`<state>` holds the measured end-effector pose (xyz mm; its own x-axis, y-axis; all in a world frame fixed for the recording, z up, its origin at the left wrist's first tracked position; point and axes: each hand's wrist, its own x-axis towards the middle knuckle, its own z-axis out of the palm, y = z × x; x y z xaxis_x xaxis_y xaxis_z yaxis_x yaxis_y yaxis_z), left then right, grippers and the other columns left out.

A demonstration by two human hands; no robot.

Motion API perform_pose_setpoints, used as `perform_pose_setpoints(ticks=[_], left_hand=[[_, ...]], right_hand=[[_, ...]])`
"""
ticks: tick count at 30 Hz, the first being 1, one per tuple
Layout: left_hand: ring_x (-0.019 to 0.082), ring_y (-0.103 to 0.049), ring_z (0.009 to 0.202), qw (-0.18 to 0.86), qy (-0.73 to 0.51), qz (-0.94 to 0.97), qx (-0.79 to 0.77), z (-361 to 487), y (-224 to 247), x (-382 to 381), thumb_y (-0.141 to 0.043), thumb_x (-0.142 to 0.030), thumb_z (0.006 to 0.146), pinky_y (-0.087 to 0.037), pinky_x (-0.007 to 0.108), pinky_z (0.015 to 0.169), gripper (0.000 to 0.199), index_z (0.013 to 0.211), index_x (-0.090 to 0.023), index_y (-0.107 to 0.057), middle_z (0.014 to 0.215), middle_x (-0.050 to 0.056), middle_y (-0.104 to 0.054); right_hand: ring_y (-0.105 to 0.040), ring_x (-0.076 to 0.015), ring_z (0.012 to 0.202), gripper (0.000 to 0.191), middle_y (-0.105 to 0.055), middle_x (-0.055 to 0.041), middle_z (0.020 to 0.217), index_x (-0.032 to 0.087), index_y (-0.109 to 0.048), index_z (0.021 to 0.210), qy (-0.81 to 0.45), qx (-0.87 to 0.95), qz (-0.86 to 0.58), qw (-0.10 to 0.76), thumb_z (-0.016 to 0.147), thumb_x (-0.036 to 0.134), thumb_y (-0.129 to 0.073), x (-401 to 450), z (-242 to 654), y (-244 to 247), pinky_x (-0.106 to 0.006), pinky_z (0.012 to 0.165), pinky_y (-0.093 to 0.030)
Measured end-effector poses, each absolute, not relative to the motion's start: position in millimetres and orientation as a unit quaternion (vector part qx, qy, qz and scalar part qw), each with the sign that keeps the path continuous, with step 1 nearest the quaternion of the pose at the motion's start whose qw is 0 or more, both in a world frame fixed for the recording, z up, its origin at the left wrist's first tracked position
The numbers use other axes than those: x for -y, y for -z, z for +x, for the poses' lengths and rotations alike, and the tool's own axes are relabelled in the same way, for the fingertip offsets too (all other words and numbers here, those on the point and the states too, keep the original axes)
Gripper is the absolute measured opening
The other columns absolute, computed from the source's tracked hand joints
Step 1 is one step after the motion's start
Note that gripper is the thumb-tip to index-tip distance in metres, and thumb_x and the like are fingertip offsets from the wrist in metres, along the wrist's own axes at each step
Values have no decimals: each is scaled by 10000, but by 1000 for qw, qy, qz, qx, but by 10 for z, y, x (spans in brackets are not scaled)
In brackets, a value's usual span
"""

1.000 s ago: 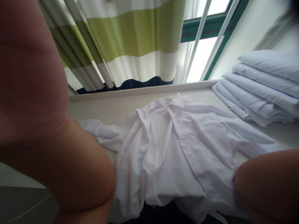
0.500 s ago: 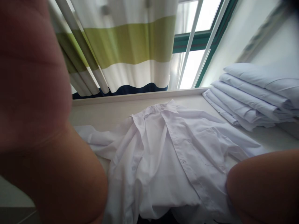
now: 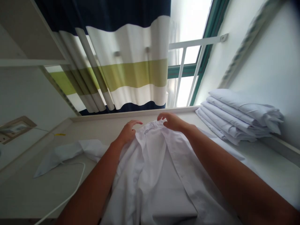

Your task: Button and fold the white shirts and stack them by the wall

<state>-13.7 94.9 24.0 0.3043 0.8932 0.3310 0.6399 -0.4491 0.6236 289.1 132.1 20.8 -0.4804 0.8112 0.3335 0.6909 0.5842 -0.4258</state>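
A white button-up shirt (image 3: 159,162) lies spread on the white table (image 3: 98,126), its collar toward the back and its front partly open. My left hand (image 3: 128,131) rests at the left end of the collar, fingers apart and slightly curled. At the collar's right end is my right hand (image 3: 172,121), its thumb and fingers spread over the fabric edge. Neither hand visibly pinches the cloth. One sleeve (image 3: 70,151) stretches out to the left; the other side is partly hidden under my right forearm.
Several folded white garments (image 3: 234,115) are stacked at the back right by the wall. A white cable (image 3: 79,181) crosses the table's left side, near a wall socket (image 3: 16,128). Behind the table edge hangs a striped curtain (image 3: 138,72) beside a barred window (image 3: 187,62).
Both hands have moved away from close to the camera and out to the shirt's collar. The view has shifted, showing more of the curtain's upper part and the left wall.
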Motion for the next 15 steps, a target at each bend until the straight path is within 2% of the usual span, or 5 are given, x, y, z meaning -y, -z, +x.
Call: perform_pose_setpoints(ticks=[3, 5, 8, 10, 15], left_hand=[[291, -368, 1486, 224, -238, 854, -406, -289, -88, -894, -555, -167, 825, -237, 502, 1258, 504, 1298, -289, -679, 1565, 21, -486], [291, -298, 1527, 249, -215, 862, -386, -335, -81, -910, -585, -236, 856, -198, 499, 1270, 430, 1266, -300, -697, 1595, 7, -446], [293, -384, 1485, 274, -255, 840, -392, -344, -122, -984, -612, -301, 875, -245, 490, 1252, 259, 1080, -263, -765, 1503, 45, -561], [296, -427, 1458, 288, -311, 816, -394, -321, -172, -1011, -627, -350, 890, -284, 492, 1231, 198, 971, -242, -772, 1416, 69, -637], [309, -457, 1438, 322, -380, 785, -368, -201, -342, -913, -649, -480, 901, -427, 461, 1117, 316, 1007, -210, -774, 1257, 123, -725]], right_hand=[[-654, -270, 990, 349, -744, -45, 1051, 279, -738, 1069, -113, 866, -447, 194, 772, 105, -680, -1231, 2899, -56, -436, 891, -492], [-631, -310, 1034, 330, -745, -62, 1020, 273, -741, 1062, -98, 869, -452, 177, 771, 124, -694, -1184, 2900, 25, -488, 919, -448], [-607, -320, 1049, 147, -735, -89, 982, 249, -760, 932, -71, 873, -448, 178, 844, 175, -669, -1144, 2877, 9, -519, 959, -388], [-604, -303, 1061, 123, -732, -88, 1005, 238, -744, 861, -54, 875, -439, 197, 891, 191, -634, -1121, 2832, -101, -516, 1002, -351], [-631, -222, 998, 189, -730, -49, 1035, 236, -634, 1044, -29, 863, -418, 283, 1020, 242, -447, -957, 2535, -433, -458, 1068, -322]])
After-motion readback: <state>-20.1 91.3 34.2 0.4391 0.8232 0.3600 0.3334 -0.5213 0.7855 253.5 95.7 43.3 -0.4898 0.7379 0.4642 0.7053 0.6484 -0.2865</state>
